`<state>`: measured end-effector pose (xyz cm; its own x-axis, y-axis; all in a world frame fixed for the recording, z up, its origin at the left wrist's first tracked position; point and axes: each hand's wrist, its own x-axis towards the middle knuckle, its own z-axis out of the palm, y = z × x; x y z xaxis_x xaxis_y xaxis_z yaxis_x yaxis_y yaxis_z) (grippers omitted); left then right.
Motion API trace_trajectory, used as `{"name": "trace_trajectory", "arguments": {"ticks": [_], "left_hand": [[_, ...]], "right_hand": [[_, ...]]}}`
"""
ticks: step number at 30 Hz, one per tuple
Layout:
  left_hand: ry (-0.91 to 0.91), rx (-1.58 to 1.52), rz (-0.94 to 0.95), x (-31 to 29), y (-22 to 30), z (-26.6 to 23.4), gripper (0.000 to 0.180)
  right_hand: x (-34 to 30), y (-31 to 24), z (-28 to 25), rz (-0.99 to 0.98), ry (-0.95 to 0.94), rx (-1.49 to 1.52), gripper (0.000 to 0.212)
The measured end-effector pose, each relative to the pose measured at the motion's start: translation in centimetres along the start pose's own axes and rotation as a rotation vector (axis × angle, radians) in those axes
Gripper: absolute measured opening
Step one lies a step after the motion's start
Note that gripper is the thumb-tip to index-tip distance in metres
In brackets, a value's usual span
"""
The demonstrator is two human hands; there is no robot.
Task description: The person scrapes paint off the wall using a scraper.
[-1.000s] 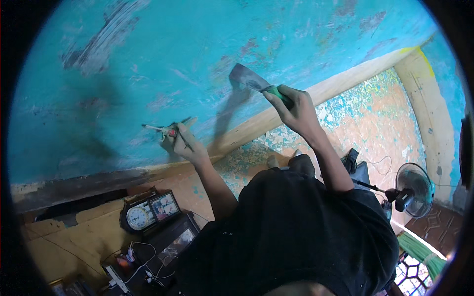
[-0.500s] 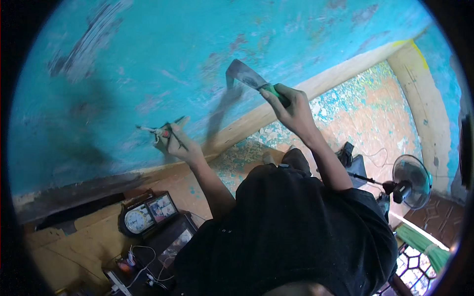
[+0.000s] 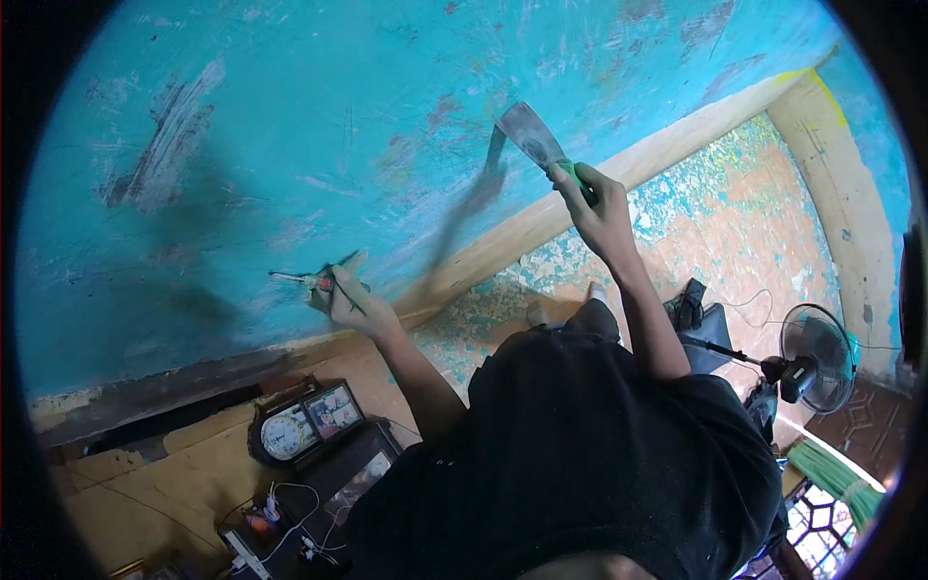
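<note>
My right hand (image 3: 601,215) is closed round the green handle (image 3: 578,178) of a scraper. Its broad, smudged metal blade (image 3: 531,133) points up and left, close to the turquoise wall (image 3: 319,126); whether it touches, I cannot tell. A shadow of the tool falls on the wall. Lower and to the left, my left hand (image 3: 360,305) is closed on a small bundle (image 3: 319,281) with thin rods sticking out and a red part. Its kind is not clear. That hand is near the wall's lower part. Scuffs and pale scratches (image 3: 172,145) mark the paint.
A beige ledge (image 3: 667,145) runs along the wall's foot, above a floor (image 3: 715,227) strewn with paint flakes. A fan (image 3: 817,358) stands at the right. At lower left are a clock (image 3: 288,432), a dark cabinet (image 3: 338,474) and a power strip (image 3: 246,556) with cables.
The scraper in my right hand has moved right and slightly up along the wall. My left hand keeps hold of its bundle, slightly lower in view. The whole view has shifted a little.
</note>
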<state>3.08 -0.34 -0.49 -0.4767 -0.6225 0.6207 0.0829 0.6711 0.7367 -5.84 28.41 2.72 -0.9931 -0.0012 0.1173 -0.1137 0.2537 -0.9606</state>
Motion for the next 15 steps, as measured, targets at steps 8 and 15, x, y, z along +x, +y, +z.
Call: {"name": "trace_trajectory", "arguments": {"ticks": [8,15], "left_hand": [[0.014,0.049,0.274,1.1,2.6,1.5,0.046],[-0.022,-0.011,0.243,1.6,6.4,3.7,0.045]], "right_hand": [[0.3,-0.4,-0.9,0.027,-0.046,-0.040,0.042],[0.1,-1.2,-0.6,0.000,-0.029,-0.012,0.040]]}}
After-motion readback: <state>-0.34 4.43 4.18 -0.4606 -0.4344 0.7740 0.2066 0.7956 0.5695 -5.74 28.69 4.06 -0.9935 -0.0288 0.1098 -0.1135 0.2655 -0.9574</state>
